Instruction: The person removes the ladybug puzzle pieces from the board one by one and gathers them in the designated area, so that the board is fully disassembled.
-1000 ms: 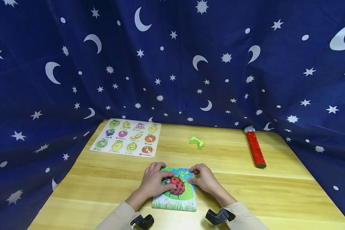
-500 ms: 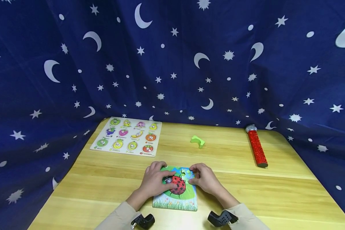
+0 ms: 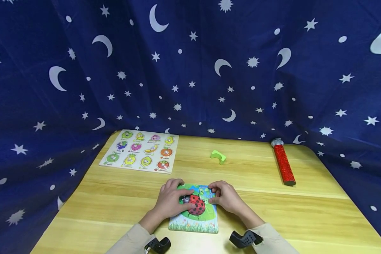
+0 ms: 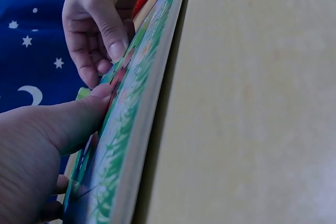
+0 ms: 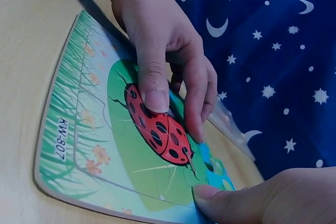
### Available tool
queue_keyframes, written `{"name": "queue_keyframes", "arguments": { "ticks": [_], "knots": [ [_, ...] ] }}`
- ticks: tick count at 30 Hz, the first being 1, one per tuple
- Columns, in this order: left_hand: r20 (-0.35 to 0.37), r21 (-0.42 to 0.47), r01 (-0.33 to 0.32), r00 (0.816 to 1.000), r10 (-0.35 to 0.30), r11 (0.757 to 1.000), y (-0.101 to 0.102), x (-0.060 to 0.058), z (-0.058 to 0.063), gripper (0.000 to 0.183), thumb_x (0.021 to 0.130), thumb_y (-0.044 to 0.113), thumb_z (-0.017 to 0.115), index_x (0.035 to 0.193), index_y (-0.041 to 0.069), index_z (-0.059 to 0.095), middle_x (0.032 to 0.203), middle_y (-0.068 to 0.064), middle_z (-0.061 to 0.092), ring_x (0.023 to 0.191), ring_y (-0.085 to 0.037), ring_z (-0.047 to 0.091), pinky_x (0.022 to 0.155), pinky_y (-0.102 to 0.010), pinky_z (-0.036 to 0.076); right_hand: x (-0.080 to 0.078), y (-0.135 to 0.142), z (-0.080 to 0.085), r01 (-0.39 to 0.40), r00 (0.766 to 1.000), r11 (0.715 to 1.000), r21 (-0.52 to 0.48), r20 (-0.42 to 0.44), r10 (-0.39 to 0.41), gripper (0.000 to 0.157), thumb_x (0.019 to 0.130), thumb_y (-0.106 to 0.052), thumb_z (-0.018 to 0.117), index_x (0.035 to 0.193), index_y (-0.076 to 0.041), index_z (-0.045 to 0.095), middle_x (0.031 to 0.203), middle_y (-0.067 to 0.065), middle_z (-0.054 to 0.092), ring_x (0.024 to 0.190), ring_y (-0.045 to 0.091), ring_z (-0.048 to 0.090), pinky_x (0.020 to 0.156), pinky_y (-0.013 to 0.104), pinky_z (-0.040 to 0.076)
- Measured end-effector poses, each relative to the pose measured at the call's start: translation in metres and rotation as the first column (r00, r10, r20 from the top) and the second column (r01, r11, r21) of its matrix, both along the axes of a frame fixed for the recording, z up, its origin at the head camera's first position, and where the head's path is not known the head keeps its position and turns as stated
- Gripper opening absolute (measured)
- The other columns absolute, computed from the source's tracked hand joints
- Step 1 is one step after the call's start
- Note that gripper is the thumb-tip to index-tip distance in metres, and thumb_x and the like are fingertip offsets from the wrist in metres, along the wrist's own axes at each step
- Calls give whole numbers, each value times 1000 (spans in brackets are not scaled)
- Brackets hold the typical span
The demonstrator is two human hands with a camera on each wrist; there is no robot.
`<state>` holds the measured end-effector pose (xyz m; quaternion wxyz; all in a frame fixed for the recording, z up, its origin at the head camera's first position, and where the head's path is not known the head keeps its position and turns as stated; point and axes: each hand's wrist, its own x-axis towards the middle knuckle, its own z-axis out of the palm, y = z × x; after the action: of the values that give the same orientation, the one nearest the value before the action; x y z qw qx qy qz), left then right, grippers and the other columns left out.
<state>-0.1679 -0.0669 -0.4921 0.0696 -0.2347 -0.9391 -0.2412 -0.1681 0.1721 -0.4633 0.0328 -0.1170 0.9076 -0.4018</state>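
A square ladybug jigsaw puzzle [image 3: 193,224] lies on the table in front of the person, its grass border towards them. The left hand [image 3: 169,201] rests over its left part, thumb pressing on the red ladybug [image 5: 163,129] and fingers spread across the upper left. At the upper right corner the right hand [image 3: 225,197] pinches a blue-green puzzle piece [image 3: 206,193] between thumb and curled fingers. Seams show around that piece in the head view. In the left wrist view the right hand's thumb [image 4: 116,45] bends down at the board's far side.
A fruit peg puzzle board [image 3: 143,167] lies at the back left of the wooden table [image 3: 257,169]. Behind the ladybug puzzle is a green arch block [image 3: 218,156]. A red glittery microphone [image 3: 284,164] lies at the right. A starry blue curtain [image 3: 190,70] surrounds the table.
The corner piece under the right hand tilts and shows pale half a second ago; its blue-green print shows more now. The left hand stays put.
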Motion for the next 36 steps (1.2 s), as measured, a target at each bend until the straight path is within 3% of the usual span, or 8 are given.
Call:
{"name": "queue_keyframes", "arguments": {
  "ticks": [6,19,23,29,36],
  "knots": [
    [-2,11,7,1000,-7,1000,0,0,0,48,77,57,76,118,33,73,129,-4,55,121,-25,44,95,-48,39,2,3,-2,-36,997,999,22,-66,37,34,73,-4,83,102,-4,66,93,6,59,72,9,49,61,18,42],
    [-6,15,10,1000,-9,1000,-1,1,0,48,77,57,76,118,33,73,129,-4,55,121,-25,44,95,-48,39,2,4,-4,-117,978,991,67,-166,127,39,77,-5,81,112,-4,65,98,4,62,73,4,48,62,18,43],
    [-13,16,8,1000,-8,1000,-2,1,-1,48,77,57,75,118,33,73,129,-4,55,120,-25,44,95,-48,39,1,6,-5,-165,951,979,119,-244,190,32,81,-8,78,110,-5,66,100,4,64,74,3,48,62,19,43],
    [-28,7,8,1000,-8,1000,-3,0,-2,48,77,58,75,118,33,72,129,-4,55,120,-25,45,94,-48,40,-1,11,-6,-218,876,922,321,-352,330,28,87,-19,75,111,-8,70,110,4,64,78,4,54,67,21,49],
    [-25,7,17,1000,-17,1000,-2,-1,-2,48,78,58,74,119,33,72,130,-4,55,121,-25,45,96,-48,40,-6,17,-4,-302,857,899,316,-324,402,34,84,-18,77,116,-7,71,109,5,59,76,2,51,68,19,48]
  ]
}}
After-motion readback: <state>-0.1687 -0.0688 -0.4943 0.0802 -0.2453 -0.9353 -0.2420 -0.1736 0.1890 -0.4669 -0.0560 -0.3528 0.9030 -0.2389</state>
